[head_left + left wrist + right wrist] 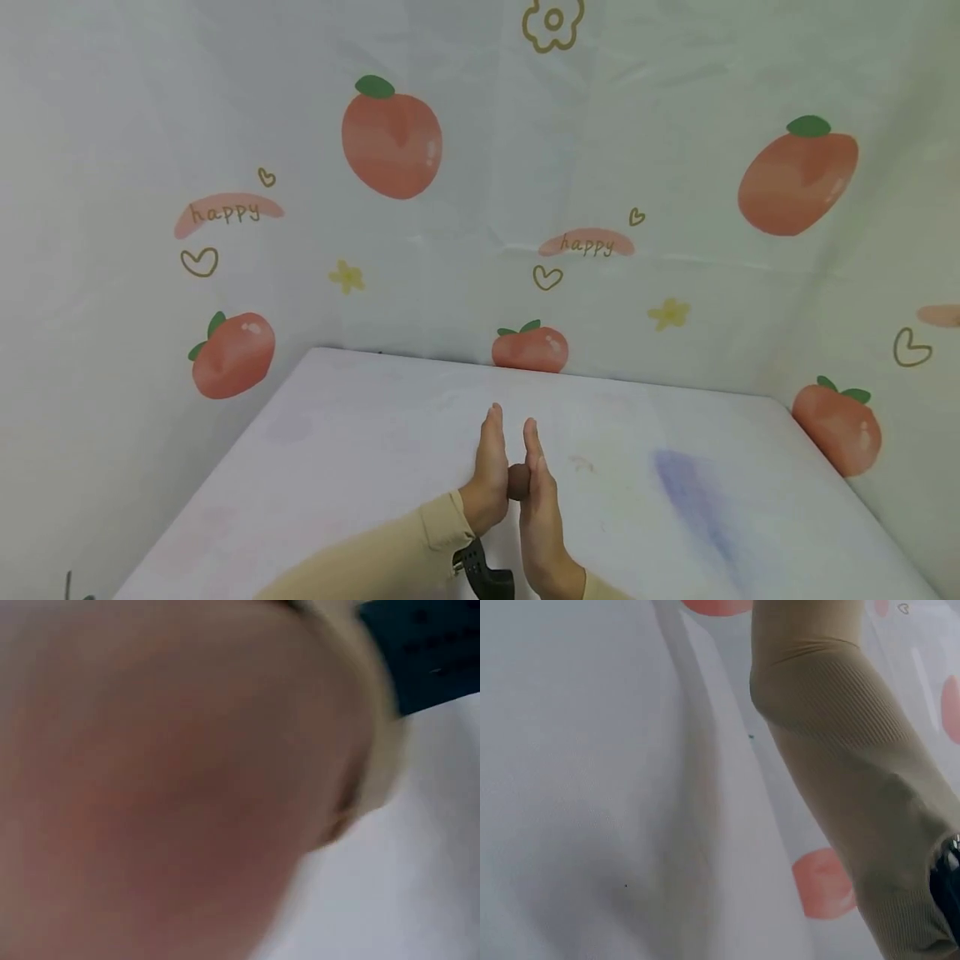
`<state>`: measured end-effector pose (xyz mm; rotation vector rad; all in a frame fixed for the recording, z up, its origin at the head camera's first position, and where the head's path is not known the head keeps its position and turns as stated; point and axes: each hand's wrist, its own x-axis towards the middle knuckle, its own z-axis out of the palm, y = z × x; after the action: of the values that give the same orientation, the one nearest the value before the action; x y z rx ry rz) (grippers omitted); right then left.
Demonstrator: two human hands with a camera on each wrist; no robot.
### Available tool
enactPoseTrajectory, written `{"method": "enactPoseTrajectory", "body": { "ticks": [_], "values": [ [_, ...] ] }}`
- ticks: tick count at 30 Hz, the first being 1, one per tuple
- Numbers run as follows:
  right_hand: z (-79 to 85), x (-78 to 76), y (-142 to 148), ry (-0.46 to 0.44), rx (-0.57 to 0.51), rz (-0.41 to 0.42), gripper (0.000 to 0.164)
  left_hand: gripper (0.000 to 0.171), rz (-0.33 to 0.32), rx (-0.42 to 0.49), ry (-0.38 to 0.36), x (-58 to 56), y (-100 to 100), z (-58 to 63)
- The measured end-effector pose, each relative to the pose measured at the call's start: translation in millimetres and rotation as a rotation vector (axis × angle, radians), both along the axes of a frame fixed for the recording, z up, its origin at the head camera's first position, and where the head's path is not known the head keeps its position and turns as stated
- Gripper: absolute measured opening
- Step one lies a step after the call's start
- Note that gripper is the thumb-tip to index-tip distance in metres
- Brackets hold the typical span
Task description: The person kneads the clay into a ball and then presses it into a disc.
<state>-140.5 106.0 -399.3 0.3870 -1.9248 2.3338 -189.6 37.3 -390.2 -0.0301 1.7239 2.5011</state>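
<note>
A small brown ball point(518, 482) sits between the two palms in the head view, low in the middle and over the white table. My left hand point(489, 479) lies along its left side, fingers straight and pointing away from me. From the right, my right hand point(542, 525) faces it with a flat palm and straight fingers. The ball's sides are partly covered by the hands. Blurred skin point(165, 780) fills most of the left wrist view, where the ball does not show. A beige sleeve point(840, 750) crosses the right wrist view, with neither palm visible there.
The white table point(360, 450) carries faint coloured stains, including a bluish-purple smear point(693, 508) on the right. Behind it hangs a pale backdrop point(450, 250) printed with red fruit, hearts and flowers. A black strap point(483, 571) shows below the left cuff.
</note>
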Motion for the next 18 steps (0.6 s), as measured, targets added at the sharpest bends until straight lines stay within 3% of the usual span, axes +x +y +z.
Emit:
{"method": "enactPoseTrajectory", "body": {
  "ticks": [6,11,15,18],
  "values": [
    [6.2,-16.5,4,-0.072,-0.041,-0.051,0.056,0.060,-0.100,-0.025,0.045,23.9,6,-9.5],
    [12.7,-36.7,14,-0.050,-0.018,-0.110,0.055,0.053,-0.165,-0.010,0.163,41.2,8,-16.1],
    [18.1,-48.8,20,-0.056,0.035,-0.126,0.054,0.055,-0.219,0.029,0.250,47.9,11,-20.3],
    [18.2,-50.7,21,-0.068,0.054,-0.098,0.055,0.056,-0.224,0.037,0.266,45.7,10,-17.8]
  ]
}}
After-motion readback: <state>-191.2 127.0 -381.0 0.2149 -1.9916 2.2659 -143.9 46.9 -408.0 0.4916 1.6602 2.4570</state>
